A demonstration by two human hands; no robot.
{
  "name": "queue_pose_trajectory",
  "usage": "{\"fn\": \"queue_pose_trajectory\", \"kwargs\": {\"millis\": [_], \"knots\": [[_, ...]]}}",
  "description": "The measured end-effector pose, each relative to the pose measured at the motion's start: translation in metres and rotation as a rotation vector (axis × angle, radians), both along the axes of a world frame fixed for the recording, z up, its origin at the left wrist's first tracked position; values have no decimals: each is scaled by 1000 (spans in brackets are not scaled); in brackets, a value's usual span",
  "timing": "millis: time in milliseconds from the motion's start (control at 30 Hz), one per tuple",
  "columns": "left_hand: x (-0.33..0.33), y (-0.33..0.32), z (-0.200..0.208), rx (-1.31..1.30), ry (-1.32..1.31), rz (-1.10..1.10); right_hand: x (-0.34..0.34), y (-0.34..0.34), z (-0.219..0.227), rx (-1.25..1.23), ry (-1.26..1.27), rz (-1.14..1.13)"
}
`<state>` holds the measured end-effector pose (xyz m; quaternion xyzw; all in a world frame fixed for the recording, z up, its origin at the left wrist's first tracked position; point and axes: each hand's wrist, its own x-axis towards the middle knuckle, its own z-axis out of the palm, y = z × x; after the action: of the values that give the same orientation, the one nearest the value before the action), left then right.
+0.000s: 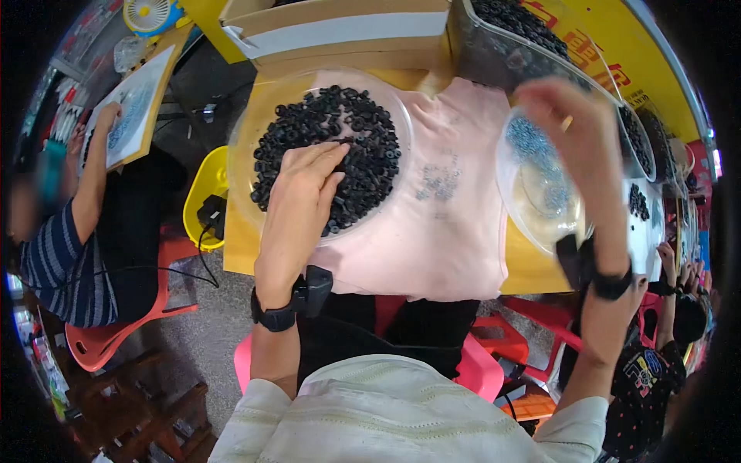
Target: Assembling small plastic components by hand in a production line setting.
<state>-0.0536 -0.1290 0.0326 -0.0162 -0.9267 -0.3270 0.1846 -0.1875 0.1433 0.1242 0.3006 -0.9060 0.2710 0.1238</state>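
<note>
My left hand (305,185) reaches into a round clear tray (238,174) holding a heap of small black ring-shaped pieces (363,166). Its fingers are bent and drawn together at the pieces; anything between the fingertips is too small to make out. My right hand (575,127), smeared by motion, is raised over a second clear tray (532,231) with tiny silvery-blue pieces (544,166). Between the trays a pale pink cloth (455,255) lies on the table, with a cluster of small silvery bits (438,181) on it. The black-piece tray stands on part of this cloth.
A cardboard box (332,38) and a large clear bin (494,54) of black pieces stand at the back. A yellow basket (202,197) is left of the table (241,255). Another person's hand (109,116) works at a board on the left; more people sit at right.
</note>
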Motion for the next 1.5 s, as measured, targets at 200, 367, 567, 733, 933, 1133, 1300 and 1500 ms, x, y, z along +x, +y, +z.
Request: {"fn": "queue_pose_trajectory", "kwargs": {"millis": [200,367,567,733,933,1133,1300,1500], "knots": [[0,3,-7,-49,-11,46,95,-1,-73,-13,-295,12],[3,1,-5,18,72,71,104,-10,-100,-26,-149,38],[29,18,5,791,-33,36,109,-16,-109,40,-26,67],[55,37,14,1301,-43,-161,113,-15,-111,-103,-75,48],[78,53,16,1509,-76,-349,136,-9,-62,-428,-468,-8],[90,72,23,1439,-130,-305,161,-5,-37,-613,-526,112],[96,79,23,1638,-207,-419,180,-5,-17,-666,-671,220],[99,88,22,1640,-215,-384,184,-7,-21,-741,-643,241]]}}
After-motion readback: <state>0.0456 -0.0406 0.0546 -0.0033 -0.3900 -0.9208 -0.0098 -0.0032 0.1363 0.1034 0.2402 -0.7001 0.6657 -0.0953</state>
